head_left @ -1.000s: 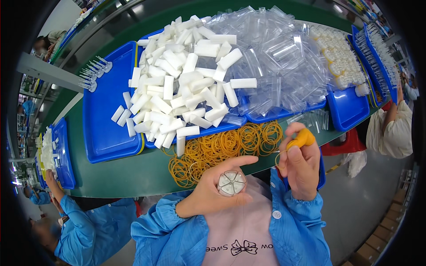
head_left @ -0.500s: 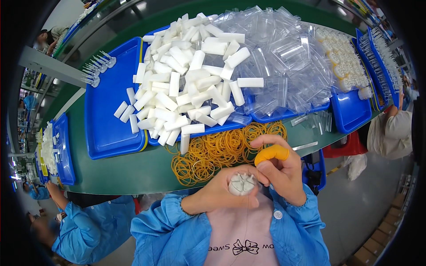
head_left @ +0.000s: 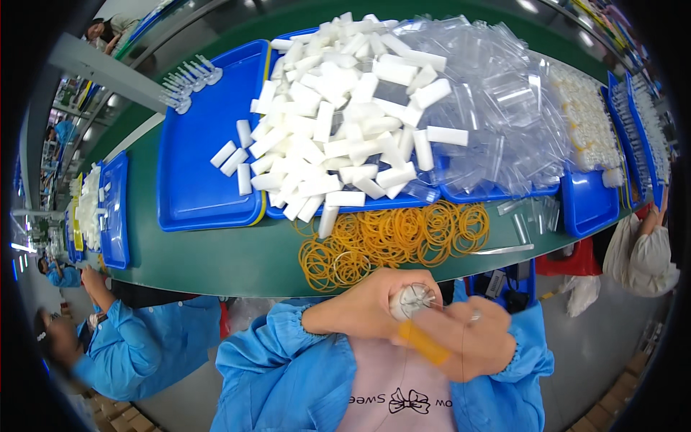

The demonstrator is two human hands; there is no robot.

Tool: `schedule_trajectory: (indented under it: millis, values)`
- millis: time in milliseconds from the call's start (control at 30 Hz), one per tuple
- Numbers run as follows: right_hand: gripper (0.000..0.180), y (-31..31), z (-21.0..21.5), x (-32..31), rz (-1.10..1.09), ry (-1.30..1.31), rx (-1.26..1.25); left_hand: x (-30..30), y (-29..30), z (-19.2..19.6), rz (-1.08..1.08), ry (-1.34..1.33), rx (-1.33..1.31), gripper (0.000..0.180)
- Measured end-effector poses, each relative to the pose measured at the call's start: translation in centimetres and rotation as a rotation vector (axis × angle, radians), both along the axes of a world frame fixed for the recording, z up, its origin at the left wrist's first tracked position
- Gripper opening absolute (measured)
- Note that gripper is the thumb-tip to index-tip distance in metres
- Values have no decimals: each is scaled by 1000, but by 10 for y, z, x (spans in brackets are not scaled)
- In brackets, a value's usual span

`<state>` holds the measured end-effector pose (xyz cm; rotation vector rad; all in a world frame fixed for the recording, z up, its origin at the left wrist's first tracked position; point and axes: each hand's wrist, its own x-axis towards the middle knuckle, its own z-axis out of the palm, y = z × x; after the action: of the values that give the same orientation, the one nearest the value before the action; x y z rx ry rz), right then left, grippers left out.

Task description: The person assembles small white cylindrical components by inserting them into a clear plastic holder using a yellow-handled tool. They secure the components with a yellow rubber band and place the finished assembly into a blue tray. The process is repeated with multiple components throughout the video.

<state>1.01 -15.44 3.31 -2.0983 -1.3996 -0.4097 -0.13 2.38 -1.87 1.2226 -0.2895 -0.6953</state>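
My left hand (head_left: 367,304) is closed around a round white piece (head_left: 410,301) with thin wire-like lines across its end, held in front of my chest. Its lower part is hidden in my palm. My right hand (head_left: 471,338) is right up against the piece. A yellow finger cot (head_left: 423,341) covers one of its fingers, which lies across the front below the piece. Motion smears these fingers, so their grip is unclear. Just beyond my hands, a heap of yellow rubber bands (head_left: 392,241) lies on the green table (head_left: 237,263).
White foam blocks (head_left: 345,122) and clear plastic sleeves (head_left: 497,108) are piled over blue trays. A blue tray (head_left: 209,158) at left has thin upright clear pieces (head_left: 191,83). Coiled pieces (head_left: 583,115) lie at right. A co-worker's blue sleeve (head_left: 155,338) is at lower left.
My right hand has dropped from above the white piece and swung its yellow-covered finger across below it. The left hand keeps hold. The whole view has shifted slightly.
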Motion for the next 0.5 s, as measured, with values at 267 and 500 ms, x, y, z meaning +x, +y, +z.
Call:
schedule_trajectory:
  millis: [267, 500]
  values:
    - [24, 2, -2, -3, 72, -21, -41, 3, -13, -1, 110, -193, 309, 31]
    - [25, -19, -2, 6, -386, 185, -140, -6, 15, 6, 347, 183, -326, 30]
